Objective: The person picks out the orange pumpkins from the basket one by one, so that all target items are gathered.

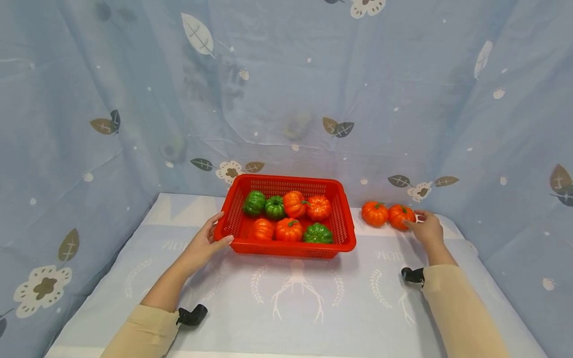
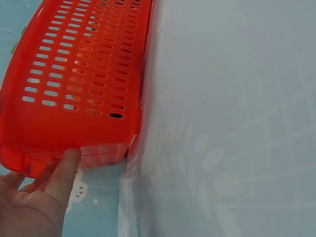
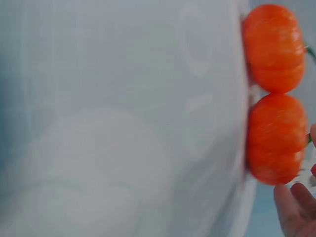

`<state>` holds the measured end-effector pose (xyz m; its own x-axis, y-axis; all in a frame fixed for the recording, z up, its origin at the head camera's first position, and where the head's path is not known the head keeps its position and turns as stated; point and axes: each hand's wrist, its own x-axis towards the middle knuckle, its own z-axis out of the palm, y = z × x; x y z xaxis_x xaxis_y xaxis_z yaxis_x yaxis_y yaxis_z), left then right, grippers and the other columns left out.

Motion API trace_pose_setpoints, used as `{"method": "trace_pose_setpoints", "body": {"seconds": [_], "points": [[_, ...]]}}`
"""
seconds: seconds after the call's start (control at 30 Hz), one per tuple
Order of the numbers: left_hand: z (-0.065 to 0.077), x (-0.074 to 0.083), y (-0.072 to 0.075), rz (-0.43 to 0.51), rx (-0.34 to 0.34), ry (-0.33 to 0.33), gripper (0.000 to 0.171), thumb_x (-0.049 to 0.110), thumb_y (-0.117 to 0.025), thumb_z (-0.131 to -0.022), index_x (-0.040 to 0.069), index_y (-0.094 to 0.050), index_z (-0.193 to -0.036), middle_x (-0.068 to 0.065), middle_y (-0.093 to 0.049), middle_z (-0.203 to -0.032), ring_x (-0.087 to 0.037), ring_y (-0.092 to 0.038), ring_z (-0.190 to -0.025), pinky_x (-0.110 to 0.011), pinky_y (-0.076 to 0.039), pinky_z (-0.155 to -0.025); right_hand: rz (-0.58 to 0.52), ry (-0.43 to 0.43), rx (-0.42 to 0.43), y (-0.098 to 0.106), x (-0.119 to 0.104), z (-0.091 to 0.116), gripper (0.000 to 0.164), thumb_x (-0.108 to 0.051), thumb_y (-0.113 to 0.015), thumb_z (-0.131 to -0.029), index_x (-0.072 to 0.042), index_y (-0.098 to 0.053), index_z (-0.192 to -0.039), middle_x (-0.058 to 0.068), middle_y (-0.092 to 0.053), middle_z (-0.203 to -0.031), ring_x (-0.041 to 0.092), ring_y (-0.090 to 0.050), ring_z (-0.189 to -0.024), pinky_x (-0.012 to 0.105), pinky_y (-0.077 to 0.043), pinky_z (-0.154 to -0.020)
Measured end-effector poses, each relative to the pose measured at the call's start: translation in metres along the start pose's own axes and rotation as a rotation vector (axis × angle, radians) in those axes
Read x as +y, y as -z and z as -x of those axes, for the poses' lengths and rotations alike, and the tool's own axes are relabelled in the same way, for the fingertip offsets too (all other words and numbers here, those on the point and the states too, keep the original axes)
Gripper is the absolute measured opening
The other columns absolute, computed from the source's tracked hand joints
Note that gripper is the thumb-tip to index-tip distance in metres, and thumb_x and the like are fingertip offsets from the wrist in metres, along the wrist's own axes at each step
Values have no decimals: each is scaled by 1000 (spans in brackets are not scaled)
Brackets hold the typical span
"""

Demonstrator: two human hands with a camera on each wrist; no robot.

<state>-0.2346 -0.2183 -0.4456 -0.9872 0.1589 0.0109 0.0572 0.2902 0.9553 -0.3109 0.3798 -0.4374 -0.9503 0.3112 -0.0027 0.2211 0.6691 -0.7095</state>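
Observation:
A red plastic basket (image 1: 286, 247) with slotted walls holds several small orange pumpkins (image 1: 288, 229) and green pumpkins (image 1: 254, 203). My left hand (image 1: 203, 248) is at its left end, the thumb by the front corner and the fingers along the left rim. Up close in the left wrist view, the left hand (image 2: 42, 197) touches the end wall with fairly straight fingers. On the right, two orange pumpkins sit side by side, a left one (image 1: 374, 214) and a right one (image 1: 401, 217). My right hand (image 1: 427, 229) touches the right one's side, thumb in front, fingers not wrapped round it.
A pale patterned cloth (image 1: 295, 308) covers the table. Blue patterned curtains (image 1: 286, 99) stand behind the table and along both sides. Small black wrist devices (image 1: 192, 315) sit at both sleeve cuffs.

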Motion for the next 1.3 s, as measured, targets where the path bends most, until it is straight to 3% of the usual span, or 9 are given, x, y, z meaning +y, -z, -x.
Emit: {"method": "trace_pose_setpoints", "body": {"seconds": [0.3, 0.4, 0.53, 0.73, 0.9, 0.97, 1.13, 1.3], "points": [[2, 0, -3, -8, 0, -8, 87, 21, -69, -96, 17, -12, -161, -22, -29, -158, -43, -39, -140, -48, -45, -103, -69, 85, 52, 2, -34, 33, 53, -28, -57, -102, 6, -49, -142, 32, -45, -144, 49, -45, -130, 56, -48, -101], [1, -1, -3, -19, 9, 2, 88, 25, -71, -95, 19, -14, -161, -21, -30, -158, -42, -40, -140, -48, -46, -103, -110, 123, 61, -2, -50, 47, 48, -26, -57, -102, 5, -52, -139, 30, -49, -140, 45, -48, -128, 49, -51, -98], [1, -2, -1, -44, 22, 3, 91, 33, -73, -92, 20, -15, -161, -20, -31, -158, -42, -40, -140, -49, -47, -102, -163, 189, 53, -14, -70, 64, 42, -23, -59, -102, 3, -57, -134, 26, -55, -133, 39, -53, -123, 31, -53, -90], [0, -3, 0, -60, 18, -9, 94, 38, -74, -91, 19, -14, -161, -20, -30, -158, -42, -38, -141, -49, -46, -102, -199, 282, 34, -37, -92, 79, 36, -20, -63, -99, 2, -62, -128, 23, -59, -128, 38, -56, -120, 42, -53, -93], [-1, -4, -1, -44, 17, -7, 92, 34, -74, -91, 19, -15, -161, -20, -31, -158, -42, -39, -141, -48, -47, -102, -260, 367, 11, -54, -103, 84, 34, -17, -68, -97, 4, -64, -124, 22, -62, -124, 35, -60, -117, 28, -55, -91], [-1, -4, -1, -36, 12, -10, 91, 30, -73, -93, 19, -14, -161, -20, -31, -158, -42, -39, -140, -48, -47, -101, -281, 395, 1, -60, -108, 85, 35, -17, -69, -96, 4, -64, -124, 21, -62, -124, 34, -60, -117, 30, -55, -94], [0, -2, -1, -27, 8, -15, 90, 26, -72, -94, 19, -13, -161, -20, -30, -159, -42, -39, -140, -49, -46, -102, -305, 436, -38, -74, -127, 92, 35, -19, -70, -95, 1, -65, -124, 18, -62, -125, 34, -58, -120, 48, -51, -101], [1, 0, 0, -20, 10, -6, 93, 31, -73, -93, 19, -11, -162, -20, -28, -160, -42, -38, -141, -49, -45, -103, -320, 494, -90, -90, -150, 96, 33, -18, -72, -94, -2, -66, -122, 17, -61, -125, 33, -58, -118, 49, -51, -101]]}}
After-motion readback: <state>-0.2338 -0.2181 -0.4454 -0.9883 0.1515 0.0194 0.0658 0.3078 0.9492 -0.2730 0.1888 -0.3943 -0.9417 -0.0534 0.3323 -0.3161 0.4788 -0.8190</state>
